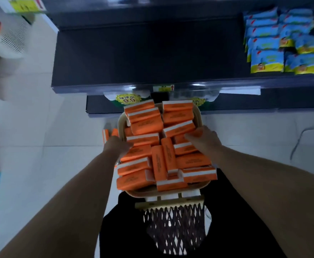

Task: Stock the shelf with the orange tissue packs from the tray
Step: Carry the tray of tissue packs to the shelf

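A beige tray (199,116) sits in the middle of the view, heaped with orange tissue packs (146,125) lying in a loose pile at many angles, some flat, some on edge, each with a white band along one side. The tray rests on a light wooden stand (169,202) with dark netting (174,226) hanging below it, just near of the dark shelf (148,54).

The left hand (118,146) is at the tray's left rim, its fingers curled against the packs there; whether they clasp a pack or the rim cannot be told. The right hand (204,138) lies on the right part of the pile, fingers bent down over one orange pack (178,129), though a firm hold is not clear. Both forearms reach in from the near edge.

Two more orange packs (108,134) show just left of the tray, beyond the left hand.

The broad shelf board is bare across its left and middle. At its far right stand blue and yellow packets (282,43) in rows. A yellow price tag (127,99) reading 9.9 hangs below the shelf's front edge, just far of the tray. The floor (40,136) is pale tile.
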Motion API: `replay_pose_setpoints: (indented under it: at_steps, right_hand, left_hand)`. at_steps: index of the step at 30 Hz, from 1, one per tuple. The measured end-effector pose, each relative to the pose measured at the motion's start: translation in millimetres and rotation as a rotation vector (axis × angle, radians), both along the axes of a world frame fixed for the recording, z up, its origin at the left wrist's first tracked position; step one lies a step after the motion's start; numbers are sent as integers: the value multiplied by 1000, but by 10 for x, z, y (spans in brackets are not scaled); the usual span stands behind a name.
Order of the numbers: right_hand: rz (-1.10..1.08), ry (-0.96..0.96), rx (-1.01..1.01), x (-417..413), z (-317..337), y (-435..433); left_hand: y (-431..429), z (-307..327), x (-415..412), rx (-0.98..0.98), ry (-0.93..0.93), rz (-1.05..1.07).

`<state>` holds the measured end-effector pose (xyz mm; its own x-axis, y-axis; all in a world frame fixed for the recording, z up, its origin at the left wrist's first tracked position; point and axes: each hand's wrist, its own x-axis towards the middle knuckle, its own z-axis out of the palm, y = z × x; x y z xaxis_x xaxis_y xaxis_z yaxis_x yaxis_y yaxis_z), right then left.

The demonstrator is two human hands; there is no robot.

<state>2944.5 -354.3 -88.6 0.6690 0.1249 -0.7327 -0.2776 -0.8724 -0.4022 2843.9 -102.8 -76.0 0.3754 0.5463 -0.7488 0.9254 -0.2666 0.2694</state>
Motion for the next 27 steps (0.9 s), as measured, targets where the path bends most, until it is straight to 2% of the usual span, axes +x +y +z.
replay_pose_setpoints:
  at_steps: [11,16,23,27]
  right_hand:
    - [-145,-14,-64,314,-1125,-312]
    - [-186,-91,-68,489,-1705,-279]
    - [-301,-234,-37,547,-2328,-226]
    - [-277,-323,-25,510,-2584,-290]
  left_hand:
    - [-267,-1184,494,-122,1,-68]
    - [-201,-1661,715,-157,32,-104]
    - [-200,-2002,876,-49,32,-207]
    - [-282,-2060,827,53,30,-295]
